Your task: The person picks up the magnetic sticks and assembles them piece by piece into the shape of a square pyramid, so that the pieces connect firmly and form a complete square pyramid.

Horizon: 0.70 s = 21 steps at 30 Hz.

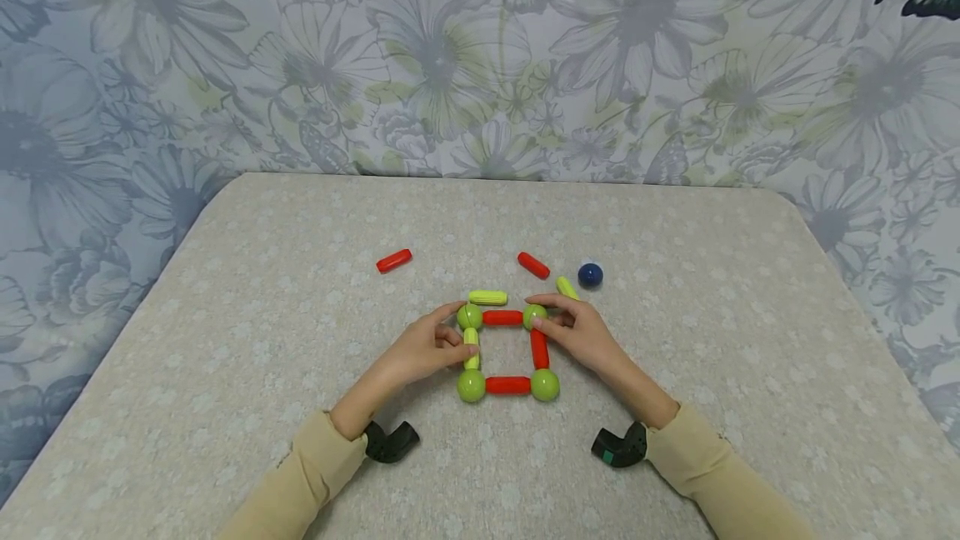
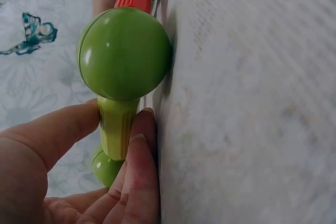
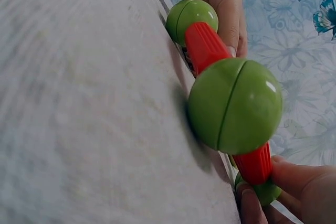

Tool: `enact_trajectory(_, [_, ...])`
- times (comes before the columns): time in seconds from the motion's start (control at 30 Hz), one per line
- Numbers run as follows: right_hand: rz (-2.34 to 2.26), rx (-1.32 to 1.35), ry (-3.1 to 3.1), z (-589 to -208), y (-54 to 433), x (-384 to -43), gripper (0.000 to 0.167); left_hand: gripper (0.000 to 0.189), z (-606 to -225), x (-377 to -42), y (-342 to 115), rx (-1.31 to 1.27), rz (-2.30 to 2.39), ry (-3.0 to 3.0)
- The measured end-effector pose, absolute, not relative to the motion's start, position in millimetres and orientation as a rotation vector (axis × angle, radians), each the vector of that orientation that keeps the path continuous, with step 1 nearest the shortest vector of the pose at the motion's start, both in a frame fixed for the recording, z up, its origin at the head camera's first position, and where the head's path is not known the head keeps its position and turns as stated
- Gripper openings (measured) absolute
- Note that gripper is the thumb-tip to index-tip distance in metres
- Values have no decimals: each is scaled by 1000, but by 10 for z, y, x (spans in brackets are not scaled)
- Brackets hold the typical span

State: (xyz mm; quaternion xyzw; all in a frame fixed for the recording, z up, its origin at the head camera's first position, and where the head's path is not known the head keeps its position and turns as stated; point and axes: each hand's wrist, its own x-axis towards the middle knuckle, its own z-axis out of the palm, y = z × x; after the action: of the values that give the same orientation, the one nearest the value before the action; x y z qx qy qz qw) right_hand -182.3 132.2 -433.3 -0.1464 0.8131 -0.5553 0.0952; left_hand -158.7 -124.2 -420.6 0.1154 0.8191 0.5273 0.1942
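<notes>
A square frame of green balls joined by rods lies on the table. Three of its rods are red, like the near one; the left side is a yellow-green rod. My left hand pinches that rod between thumb and fingers, as the left wrist view shows closely. At the far right corner, my right hand grips a green ball, its thumb on the near side. The near left ball and near right ball are untouched. Fingers partly cover the far left ball.
Beyond the frame lie a loose yellow-green rod, a red rod and, farther left, another red rod. A second yellow-green rod sits by my right fingers, near a dark blue ball. A flowered wall stands behind the table.
</notes>
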Motion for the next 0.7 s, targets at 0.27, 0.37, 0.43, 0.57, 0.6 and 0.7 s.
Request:
enact_trajectory(0.27, [-1659,-449,2429,-4443,1350,-1847,32,54,-4176,-1826,-1532,342,1627,2575])
enact_trajectory(0.37, [-1649,-454,2428,-4444,1352,-1838,32,45,-4192,-1980,-1698,229,1858,2674])
enact_trajectory(0.43, [-1643,-450,2425,-4443,1348,-1835,32,43,-4191,-2067,-1798,145,1909,2728])
enact_trajectory(0.57, [-1642,-423,2429,-4433,1344,-1834,31,52,-4181,-2217,-1925,55,1711,2801])
enact_trajectory(0.6, [-1640,-423,2432,-4432,1345,-1836,31,54,-4186,-2255,-1946,52,1638,2809])
enact_trajectory(0.7, [-1638,-433,2432,-4435,1345,-1849,32,55,-4208,-2355,-1998,29,1463,2835])
